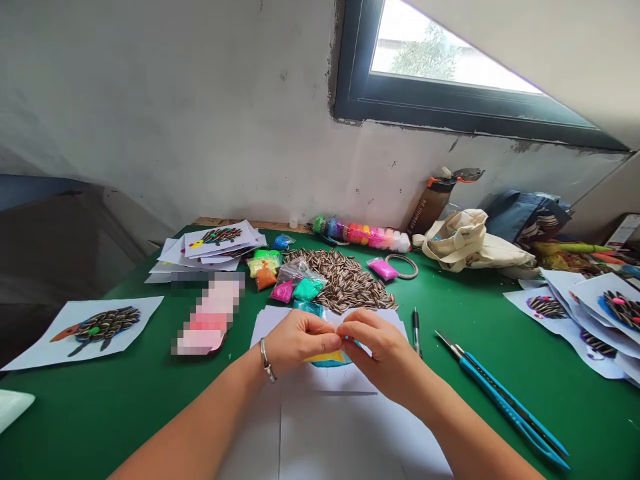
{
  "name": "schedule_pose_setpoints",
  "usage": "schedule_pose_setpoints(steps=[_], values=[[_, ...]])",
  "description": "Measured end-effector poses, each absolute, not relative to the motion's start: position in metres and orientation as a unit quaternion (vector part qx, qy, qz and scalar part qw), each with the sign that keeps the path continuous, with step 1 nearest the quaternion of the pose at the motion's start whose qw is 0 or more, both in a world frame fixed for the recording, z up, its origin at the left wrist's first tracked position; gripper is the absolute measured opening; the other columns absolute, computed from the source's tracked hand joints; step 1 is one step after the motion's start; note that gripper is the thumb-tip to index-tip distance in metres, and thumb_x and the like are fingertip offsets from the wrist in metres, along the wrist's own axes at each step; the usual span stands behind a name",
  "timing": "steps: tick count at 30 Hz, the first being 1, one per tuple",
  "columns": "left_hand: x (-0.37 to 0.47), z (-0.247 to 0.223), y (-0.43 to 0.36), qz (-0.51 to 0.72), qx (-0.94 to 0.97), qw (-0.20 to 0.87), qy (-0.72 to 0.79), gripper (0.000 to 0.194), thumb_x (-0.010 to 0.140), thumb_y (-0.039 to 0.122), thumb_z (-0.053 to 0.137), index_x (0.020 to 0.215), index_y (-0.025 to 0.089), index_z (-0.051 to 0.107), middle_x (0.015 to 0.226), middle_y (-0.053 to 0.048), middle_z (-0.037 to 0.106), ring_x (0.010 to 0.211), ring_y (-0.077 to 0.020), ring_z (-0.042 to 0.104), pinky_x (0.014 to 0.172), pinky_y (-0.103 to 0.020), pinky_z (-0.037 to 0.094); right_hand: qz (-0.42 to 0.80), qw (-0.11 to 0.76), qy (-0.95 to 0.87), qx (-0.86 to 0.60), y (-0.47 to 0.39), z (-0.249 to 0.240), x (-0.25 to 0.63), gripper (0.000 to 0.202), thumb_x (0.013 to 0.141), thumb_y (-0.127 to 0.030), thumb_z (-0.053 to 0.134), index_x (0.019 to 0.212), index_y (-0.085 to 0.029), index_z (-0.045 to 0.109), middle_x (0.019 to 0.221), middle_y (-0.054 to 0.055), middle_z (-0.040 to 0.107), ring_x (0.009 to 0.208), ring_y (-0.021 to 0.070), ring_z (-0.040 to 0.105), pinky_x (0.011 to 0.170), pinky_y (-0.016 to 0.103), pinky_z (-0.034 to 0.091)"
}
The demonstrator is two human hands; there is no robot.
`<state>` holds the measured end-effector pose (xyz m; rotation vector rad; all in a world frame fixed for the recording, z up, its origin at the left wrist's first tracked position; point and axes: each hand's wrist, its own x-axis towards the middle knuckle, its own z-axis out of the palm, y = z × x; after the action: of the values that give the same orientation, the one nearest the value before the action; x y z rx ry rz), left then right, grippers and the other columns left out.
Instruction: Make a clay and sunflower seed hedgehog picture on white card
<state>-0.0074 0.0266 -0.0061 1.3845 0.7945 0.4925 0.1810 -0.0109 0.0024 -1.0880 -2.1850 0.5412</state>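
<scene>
**Seeds behind the sheets, pictures on both sides**

From my remote seat, I see the paper sheets (325,433) at the table's (200,393) front middle, the seed pile (350,280) behind them. Packets (266,279) sit along its left, then a picture stack (215,250). To the sheets' right lie a pen (415,327), tweezers (493,385), then more pictures (607,327). A bottle (430,207) stands behind, left of a cloth bag (465,243).

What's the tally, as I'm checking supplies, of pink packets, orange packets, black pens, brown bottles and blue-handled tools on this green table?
Pink packets: 2
Orange packet: 1
Black pen: 1
Brown bottle: 1
Blue-handled tool: 1
Total: 6
</scene>
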Motion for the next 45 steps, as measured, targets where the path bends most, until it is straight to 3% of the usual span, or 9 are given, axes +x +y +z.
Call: schedule_pose_setpoints(steps=[10,15,19,25,33,40,45], values=[[-0.005,-0.001,0.029,0.265,0.557,0.698,0.364,0.03,0.068,0.04,0.072,0.069,0.011,0.071,0.059,0.002,0.054,0.058,-0.0091,0.044,0.053,-0.02,0.033,0.221,0.386,-0.799,-0.404,-0.012,-0.002,0.175,0.014,0.091,-0.017,0.043,0.091,-0.021,0.057,0.089,0.005,0.054,0.076,0.0142,0.052,0.067,0.027,0.044],[-0.008,-0.004,0.03,0.272,0.547,0.699,0.372,0.031,0.07,0.042,0.07,0.074,0.011,0.07,0.061,0.001,0.054,0.059,-0.0092,0.044,0.054,-0.021,0.033,0.246,0.409,-0.78,-0.405,-0.01,-0.004,0.175,0.013,0.089,-0.015,0.047,0.092,-0.021,0.058,0.091,0.004,0.054,0.078,0.0133,0.053,0.068,0.025,0.045],[-0.01,-0.007,0.032,0.281,0.549,0.689,0.38,0.033,0.069,0.042,0.07,0.069,0.01,0.068,0.06,0.002,0.052,0.058,-0.0088,0.043,0.054,-0.021,0.031,0.262,0.402,-0.775,-0.411,-0.008,-0.005,0.176,0.02,0.086,-0.013,0.051,0.101,-0.024,0.06,0.097,0.004,0.056,0.082,0.0135,0.055,0.07,0.025,0.045],[-0.009,-0.007,0.031,0.255,0.524,0.704,0.405,0.031,0.065,0.041,0.073,0.065,0.011,0.064,0.057,0.003,0.049,0.056,-0.0091,0.042,0.052,-0.021,0.029,0.241,0.384,-0.79,-0.412,-0.009,-0.005,0.177,0.013,0.088,-0.016,0.05,0.089,-0.021,0.062,0.087,0.004,0.057,0.075,0.0131,0.054,0.065,0.024,0.044],[-0.01,-0.003,0.03,0.236,0.498,0.749,0.369,0.032,0.065,0.04,0.074,0.065,0.01,0.062,0.06,0.003,0.049,0.058,-0.0084,0.042,0.054,-0.021,0.028,0.199,0.408,-0.799,-0.393,-0.01,-0.004,0.173,0.018,0.09,-0.016,0.046,0.091,-0.019,0.063,0.087,0.006,0.057,0.076,0.0141,0.053,0.066,0.025,0.043],[-0.009,0.001,0.027,0.25,0.486,0.752,0.369,0.034,0.058,0.04,0.078,0.067,0.009,0.067,0.061,0.0,0.053,0.059,-0.0104,0.045,0.055,-0.023,0.032,0.272,0.455,-0.748,-0.4,-0.011,-0.005,0.169,0.014,0.086,-0.015,0.052,0.088,-0.019,0.065,0.085,0.005,0.059,0.077,0.0136,0.056,0.067,0.025,0.044],[-0.003,-0.001,0.026,0.263,0.495,0.736,0.38,0.033,0.059,0.04,0.078,0.058,0.01,0.065,0.053,0.003,0.048,0.053,-0.008,0.04,0.051,-0.021,0.028,0.357,0.502,-0.665,-0.422,-0.01,-0.008,0.165,0.008,0.082,-0.02,0.058,0.078,-0.019,0.065,0.076,0.002,0.058,0.072,0.0135,0.053,0.064,0.025,0.042]])
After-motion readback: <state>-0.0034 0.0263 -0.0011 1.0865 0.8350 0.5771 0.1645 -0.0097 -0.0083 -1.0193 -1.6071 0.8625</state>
